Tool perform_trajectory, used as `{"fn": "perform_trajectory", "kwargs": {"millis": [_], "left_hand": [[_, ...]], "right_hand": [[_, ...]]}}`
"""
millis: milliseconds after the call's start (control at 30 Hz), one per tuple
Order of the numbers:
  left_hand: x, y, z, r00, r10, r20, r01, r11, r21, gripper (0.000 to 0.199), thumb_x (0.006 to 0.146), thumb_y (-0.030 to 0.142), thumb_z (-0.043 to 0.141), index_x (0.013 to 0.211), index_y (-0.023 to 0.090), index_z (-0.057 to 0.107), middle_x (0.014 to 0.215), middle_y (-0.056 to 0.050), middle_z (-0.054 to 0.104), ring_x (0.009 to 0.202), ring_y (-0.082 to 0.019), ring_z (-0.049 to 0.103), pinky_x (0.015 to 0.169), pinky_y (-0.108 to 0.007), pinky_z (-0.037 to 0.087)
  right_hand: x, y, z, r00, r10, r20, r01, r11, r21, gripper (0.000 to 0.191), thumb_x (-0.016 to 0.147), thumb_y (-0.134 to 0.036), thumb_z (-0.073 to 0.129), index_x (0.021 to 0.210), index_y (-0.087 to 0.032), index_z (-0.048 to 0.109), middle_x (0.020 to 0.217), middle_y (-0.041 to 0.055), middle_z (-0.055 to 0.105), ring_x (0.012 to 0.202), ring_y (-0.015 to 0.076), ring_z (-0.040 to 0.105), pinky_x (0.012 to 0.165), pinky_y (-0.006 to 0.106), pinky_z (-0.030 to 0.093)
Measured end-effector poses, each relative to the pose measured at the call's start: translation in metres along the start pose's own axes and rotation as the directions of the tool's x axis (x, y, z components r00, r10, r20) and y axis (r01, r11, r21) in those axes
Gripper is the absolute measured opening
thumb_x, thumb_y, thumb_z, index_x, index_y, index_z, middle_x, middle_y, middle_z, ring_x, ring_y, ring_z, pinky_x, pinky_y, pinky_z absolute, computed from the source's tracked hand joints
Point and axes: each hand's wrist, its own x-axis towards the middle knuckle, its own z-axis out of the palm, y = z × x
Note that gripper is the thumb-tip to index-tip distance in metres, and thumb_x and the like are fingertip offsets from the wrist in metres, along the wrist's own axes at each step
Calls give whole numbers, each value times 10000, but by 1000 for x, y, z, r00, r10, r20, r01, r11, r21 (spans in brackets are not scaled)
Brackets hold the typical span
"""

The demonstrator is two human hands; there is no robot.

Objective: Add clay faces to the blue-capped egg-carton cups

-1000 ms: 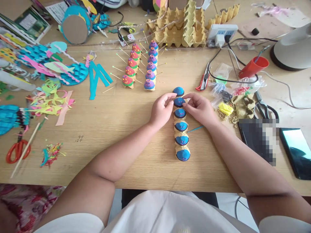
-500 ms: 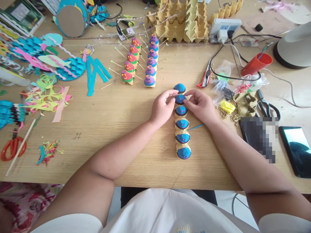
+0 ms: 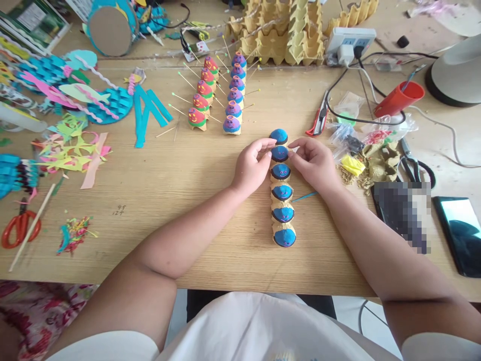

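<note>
A strip of egg-carton cups [image 3: 281, 193] topped with blue domes stands upright on the table, running away from me. Pink faces show on several domes. My left hand [image 3: 252, 168] touches the left side of the second dome from the far end [image 3: 280, 153], its thumb and fingers curved round that edge. On the right side of the same dome is my right hand [image 3: 312, 163], thumb and forefinger close together at the rim; whether anything tiny is between them cannot be made out. A thin blue strip [image 3: 305, 196] lies right of the cups.
Red-green [image 3: 201, 100] and purple [image 3: 233, 103] cup rows with pins stand farther back. A red cutter [image 3: 319, 118], scraps, black-handled scissors [image 3: 415, 168] and a phone [image 3: 459, 235] lie right. Paper shapes [image 3: 75, 150] and orange scissors [image 3: 20, 228] lie left. Someone's floral clothing shows lower left.
My right hand has shifted slightly to the right, its fingertips a little farther from the dome's middle. My left hand has stayed nearly still.
</note>
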Motion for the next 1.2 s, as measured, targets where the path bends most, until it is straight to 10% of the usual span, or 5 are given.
{"fn": "perform_trajectory", "kwargs": {"millis": [433,1200], "left_hand": [[0,-2,1,999,33,-12,-33,999,2,310,950,85,561,1180,221,719,1250,-61,825,1205,-189,770,1111,-351,599],[2,-12,4,996,91,-21,-91,996,-18,328,934,77,586,1191,221,730,1244,-58,830,1202,-195,774,1137,-375,594]], "right_hand": [[2,8,-3,982,-47,-181,41,999,-33,262,939,-471,709,843,-239,633,686,12,527,651,168,461,622,338,370],[-2,7,-2,975,-221,6,216,947,-239,44,881,-237,711,889,-209,745,636,-37,508,577,125,425,600,299,341]]}}
